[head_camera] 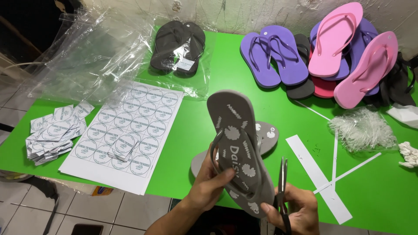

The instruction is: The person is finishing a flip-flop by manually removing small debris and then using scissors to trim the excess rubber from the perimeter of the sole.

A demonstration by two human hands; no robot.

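While left hand (209,182) grips grey sandal (239,143) | right hand (291,209) clenches scissors (283,191) | one bagged pair (178,45) done, coloured sandals (331,52) wait on worktop (244,100)

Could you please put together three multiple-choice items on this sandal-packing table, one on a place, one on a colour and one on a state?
1. Where does the bagged pair of dark grey flip-flops lie?
A. at the far side of the green table, in clear plastic
B. on the floor tiles
C. on the pink sandals

2. What colour is the patterned flip-flop held in the left hand?
A. purple
B. grey with white shapes
C. pink

3. How is the pair of metal scissors in the right hand?
A. lying flat on the table
C. hanging from a hook
B. gripped, blades pointing up beside the sandal

Answers: 1 A, it rests in plastic behind the white sheet of round stickers; 2 B, the grey sole shows white marks; 3 B, fingers wrap the handles while the blades rise.
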